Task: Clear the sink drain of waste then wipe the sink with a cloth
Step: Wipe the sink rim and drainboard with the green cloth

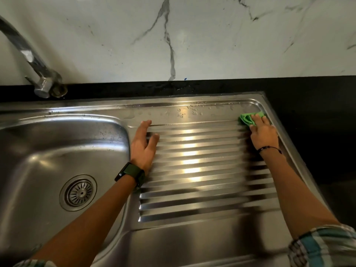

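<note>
— Cloth (248, 118) first: where is it?

— Under the right hand (263, 132), at the far right corner of the drainboard (192, 189). It is green and bunched, and it sticks out past the fingertips on the far side. The fingers lie fairly straight on top, pressing it flat against the steel rather than curling round it.

— And the left hand (143, 145)?

— Released, holding nothing. It rests on the near-left edge of the ridges, fingers loosely spread and pointing away from the person, just right of the basin (38, 151). A dark watch (131, 174) sits on that wrist; a thin black cord (269, 148) circles the right one.

— The drain?

— The drain (78, 192) lies in the basin floor, left of and nearer than the left hand — its slotted strainer shows bare metal, with no scraps visible on it.

— Anything wet?

— Water drops (181, 113) bead on the flat strip beyond both hands, between them, along the back rim. Smaller specks dot the basin's far wall.

— What else is around?

— A tap (28, 54) rises from the black counter (308, 105) well left of the left hand, curving out of view. Beyond both hands stands a white marble-patterned wall (212, 35). Checked sleeves (323, 245) are rolled above both forearms.
</note>
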A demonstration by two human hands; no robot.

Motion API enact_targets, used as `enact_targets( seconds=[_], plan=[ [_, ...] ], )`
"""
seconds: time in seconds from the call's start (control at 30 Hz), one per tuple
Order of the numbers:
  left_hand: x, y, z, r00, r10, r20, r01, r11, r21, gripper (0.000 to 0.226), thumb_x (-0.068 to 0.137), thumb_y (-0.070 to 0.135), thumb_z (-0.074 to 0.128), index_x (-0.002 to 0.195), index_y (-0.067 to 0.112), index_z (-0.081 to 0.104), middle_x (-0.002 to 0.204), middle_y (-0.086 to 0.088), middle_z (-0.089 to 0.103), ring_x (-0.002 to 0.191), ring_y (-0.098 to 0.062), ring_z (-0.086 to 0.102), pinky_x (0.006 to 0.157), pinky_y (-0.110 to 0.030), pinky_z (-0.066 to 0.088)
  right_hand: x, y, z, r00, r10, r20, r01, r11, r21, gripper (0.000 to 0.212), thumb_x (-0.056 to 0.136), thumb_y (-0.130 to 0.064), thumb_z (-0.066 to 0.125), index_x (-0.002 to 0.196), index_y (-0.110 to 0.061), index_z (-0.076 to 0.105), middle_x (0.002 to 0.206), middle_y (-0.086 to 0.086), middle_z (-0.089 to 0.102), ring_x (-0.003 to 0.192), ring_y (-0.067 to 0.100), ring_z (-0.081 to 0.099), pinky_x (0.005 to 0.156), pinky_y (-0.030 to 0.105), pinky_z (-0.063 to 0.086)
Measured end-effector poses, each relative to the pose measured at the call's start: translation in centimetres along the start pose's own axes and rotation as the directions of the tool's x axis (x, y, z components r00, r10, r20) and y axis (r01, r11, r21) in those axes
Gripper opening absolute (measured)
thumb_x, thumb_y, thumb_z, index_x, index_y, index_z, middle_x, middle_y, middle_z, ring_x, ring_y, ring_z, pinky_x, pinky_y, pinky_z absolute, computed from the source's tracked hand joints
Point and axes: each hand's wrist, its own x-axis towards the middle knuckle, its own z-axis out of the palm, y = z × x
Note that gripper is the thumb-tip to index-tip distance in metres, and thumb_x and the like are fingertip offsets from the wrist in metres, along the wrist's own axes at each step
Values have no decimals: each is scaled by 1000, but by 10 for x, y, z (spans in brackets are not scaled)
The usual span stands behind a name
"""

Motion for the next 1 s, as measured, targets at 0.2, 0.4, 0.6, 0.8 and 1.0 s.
enact_targets(
  seconds=[0.2, 0.4, 0.6, 0.8, 1.0],
  plan=[
    [36, 10, -1, 984, 100, 146, -125, 977, 175, 55, 81, 37, 42, 130, 14, 39, 111, -8, 52, 96, -21, 54, 85, -42, 50, 13, -9, 5, 998, 70, -5, -70, 998, -5, 40, 97, -17, 39, 136, -13, 40, 149, 14, 32, 140, 30, 23, 113, 47, 21],
    [39, -1, 13, 907, 202, 369, -357, 832, 424, 67, 82, 42, 38, 143, 14, 26, 154, -7, 19, 143, -23, 16, 111, -38, 20, 41, -13, 7, 998, -14, 64, 24, 985, -171, 46, 98, -21, 35, 142, -14, 28, 152, 10, 27, 143, 26, 17, 116, 48, 12],
    [49, 13, 41, 800, 266, 538, -568, 628, 532, 67, 87, 42, 33, 144, 8, 21, 155, -12, 16, 145, -23, 6, 114, -30, -2, 30, -16, 6, 993, -21, 120, 42, 984, -172, 46, 98, -20, 33, 143, -13, 27, 153, 9, 24, 143, 26, 16, 115, 47, 15],
    [58, 7, 53, 846, 199, 495, -504, 602, 619, 63, 94, 39, 37, 145, 9, 15, 156, -11, 7, 145, -22, 0, 113, -30, -6, 37, -8, 8, 988, -55, 147, 86, 973, -214, 47, 98, -22, 33, 143, -14, 27, 154, 7, 24, 143, 27, 16, 114, 48, 19],
    [57, 10, 55, 867, 166, 470, -469, 592, 656, 65, 94, 39, 38, 145, 8, 13, 157, -11, 6, 145, -22, 0, 117, -33, -3, 42, -25, 15, 996, -44, 84, 60, 979, -197, 46, 97, -21, 33, 142, -14, 28, 152, 7, 26, 142, 26, 18, 114, 46, 16]
  ],
)
